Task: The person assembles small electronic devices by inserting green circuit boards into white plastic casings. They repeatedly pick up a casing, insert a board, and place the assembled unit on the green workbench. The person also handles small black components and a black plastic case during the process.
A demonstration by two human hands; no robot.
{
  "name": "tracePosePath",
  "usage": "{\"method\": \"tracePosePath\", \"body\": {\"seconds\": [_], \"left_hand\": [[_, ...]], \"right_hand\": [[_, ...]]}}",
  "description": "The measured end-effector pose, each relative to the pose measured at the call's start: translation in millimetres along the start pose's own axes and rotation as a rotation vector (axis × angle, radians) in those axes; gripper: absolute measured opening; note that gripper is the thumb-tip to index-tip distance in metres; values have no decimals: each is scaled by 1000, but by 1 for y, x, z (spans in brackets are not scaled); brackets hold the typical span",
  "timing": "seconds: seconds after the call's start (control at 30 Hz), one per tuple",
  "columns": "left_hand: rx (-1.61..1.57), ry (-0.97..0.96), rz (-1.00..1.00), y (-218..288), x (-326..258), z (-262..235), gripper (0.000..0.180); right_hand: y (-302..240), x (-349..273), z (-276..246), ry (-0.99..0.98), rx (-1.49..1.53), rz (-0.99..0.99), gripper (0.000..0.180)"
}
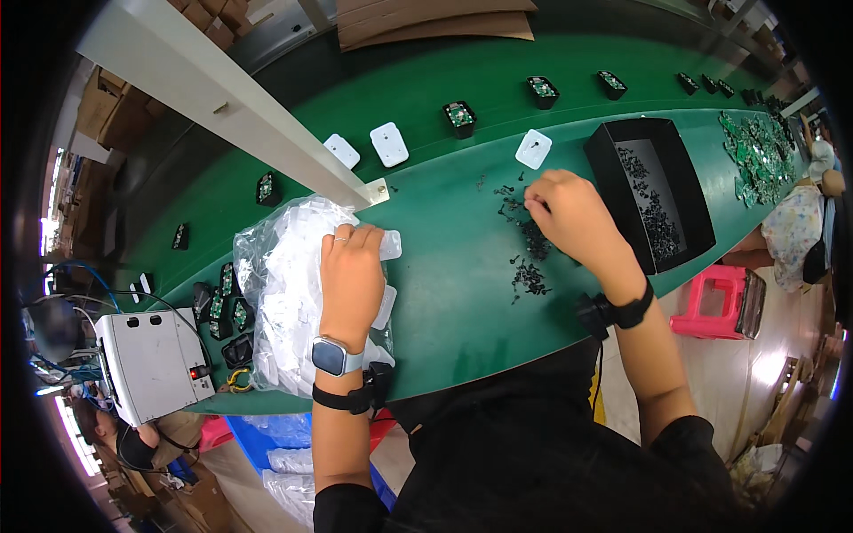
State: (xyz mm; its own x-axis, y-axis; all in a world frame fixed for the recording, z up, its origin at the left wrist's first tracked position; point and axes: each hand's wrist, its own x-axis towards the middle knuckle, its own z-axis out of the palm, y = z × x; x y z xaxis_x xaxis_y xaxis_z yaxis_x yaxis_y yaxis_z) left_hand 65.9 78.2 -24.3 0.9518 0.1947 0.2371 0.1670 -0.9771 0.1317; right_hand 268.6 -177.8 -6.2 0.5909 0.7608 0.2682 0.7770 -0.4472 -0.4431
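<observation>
Small black screws (531, 258): loose scatter on green desk (453, 266), centre-right, betw. the two hands and just left of the black tray (702, 218); a few strays lie nearer the white plate at top. Right hand (573, 218): over upper part of the scatter, fingers (536, 200) bunched together at the tips, pinching at a screw; whether one is actually held, cannot tell. Black strap w/ small black unit on right wrist. Left hand (351, 280): flat on clear plastic bag (289, 293) of white plastic covers, fingers pressed together, resting on a white cover (389, 245) at bag's mouth; ring on one finger, watch w/ pale band plus black strap on wrist. Bag sits at desk's near-left, just below end of white beam (240, 98). Black tray: rectangular, open, right of screws, holds more black screws along its floor. White plate w/ dark spot (534, 148): just above right hand, apart from it. Two more white plates (389, 144) upper centre, beside the beam. Black housings w/ green boards (459, 117): spaced in a row along far side of desk. Similar black units (227, 306) clustered left of the bag. White box device w/ red light (153, 360): lower left, at desk edge. Green circuit boards (755, 155): heap at far right. Pink stool (721, 302): on floor, right of the person. Cardboard sheets (435, 22): top centre, beyond desk.
</observation>
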Motion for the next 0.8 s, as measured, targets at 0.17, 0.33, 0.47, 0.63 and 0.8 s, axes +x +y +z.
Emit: {"method": "tracePosePath", "body": {"seconds": [0.17, 0.33, 0.47, 0.63, 0.8], "left_hand": [[-394, 242, -174, 25, -8, -24, 15], [-1504, 195, -575, 58, -60, -41, 19], [-2156, 223, -650, 72, -82, -45, 28], [-2378, 162, -739, 73, -99, -40, 45], [-2594, 57, -681, 77, -95, -45, 52]], "right_hand": [[11, 22, 27, -39, -95, 19, 9], [0, 36, 42, -40, -8, -35, 8], [-3, 51, 54, -72, -40, -85, 8], [-3, 62, 61, -128, -162, -171, 8], [-67, 40, 12, -200, 379, -16, 3]]}}
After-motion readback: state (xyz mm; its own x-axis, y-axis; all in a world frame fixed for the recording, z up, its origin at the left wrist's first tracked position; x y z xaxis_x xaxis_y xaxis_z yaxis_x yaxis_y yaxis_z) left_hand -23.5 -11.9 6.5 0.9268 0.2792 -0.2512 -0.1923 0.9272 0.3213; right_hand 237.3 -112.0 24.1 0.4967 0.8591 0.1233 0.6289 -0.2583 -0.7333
